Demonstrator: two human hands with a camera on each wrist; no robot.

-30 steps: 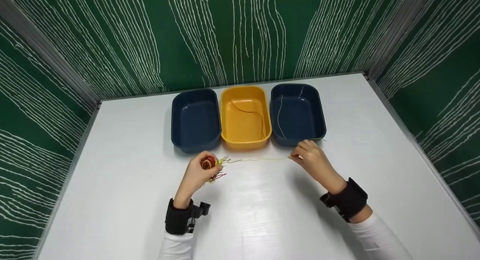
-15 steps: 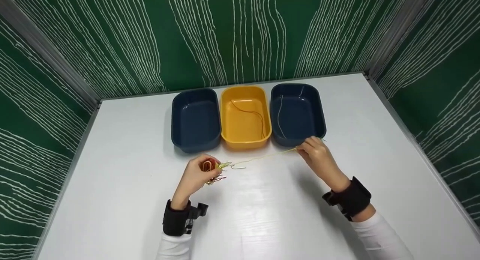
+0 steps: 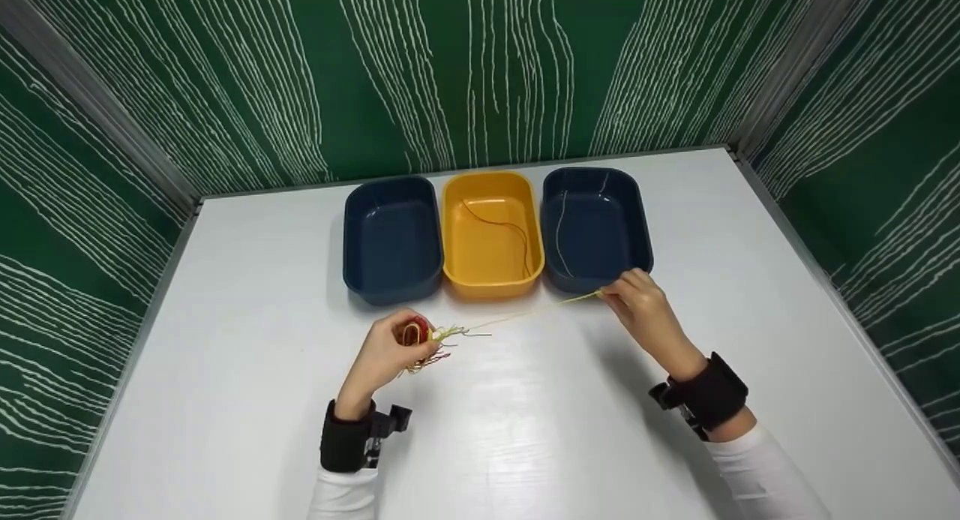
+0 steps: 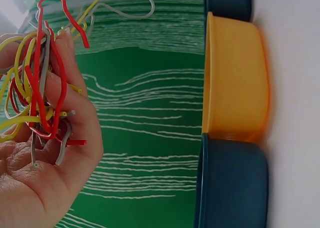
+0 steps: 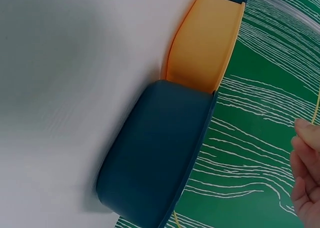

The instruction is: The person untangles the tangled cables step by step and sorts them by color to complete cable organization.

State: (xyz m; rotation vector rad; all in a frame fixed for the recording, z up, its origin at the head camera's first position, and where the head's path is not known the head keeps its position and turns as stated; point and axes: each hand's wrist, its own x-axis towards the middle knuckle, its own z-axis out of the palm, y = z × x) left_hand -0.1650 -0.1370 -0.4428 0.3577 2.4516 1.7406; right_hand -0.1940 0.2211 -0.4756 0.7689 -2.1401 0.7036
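Note:
In the head view my left hand (image 3: 386,355) grips a tangled bundle of thin wires (image 4: 37,88), red, yellow and grey, whose loose ends stick out past the fingers. My right hand (image 3: 641,314) pinches one yellow wire (image 3: 574,299) between thumb and fingertips, just in front of the right blue bin (image 3: 596,235). That wire runs nearly straight from the bundle to the right fingertips. In the right wrist view, only part of the right hand (image 5: 307,173) shows at the edge, with a short stretch of yellow wire (image 5: 316,108) above the fingertips.
A yellow bin (image 3: 491,261) stands between the right blue bin and a left blue bin (image 3: 390,242). A reddish wire (image 3: 495,223) lies in the yellow bin, and a pale wire (image 3: 558,231) in the right blue one. All stand on a white table (image 3: 495,430) before green walls.
My right hand has moved right and slightly away from me, drawing the yellow wire from slack to nearly straight. The left hand has shifted slightly left, still holding the bundle.

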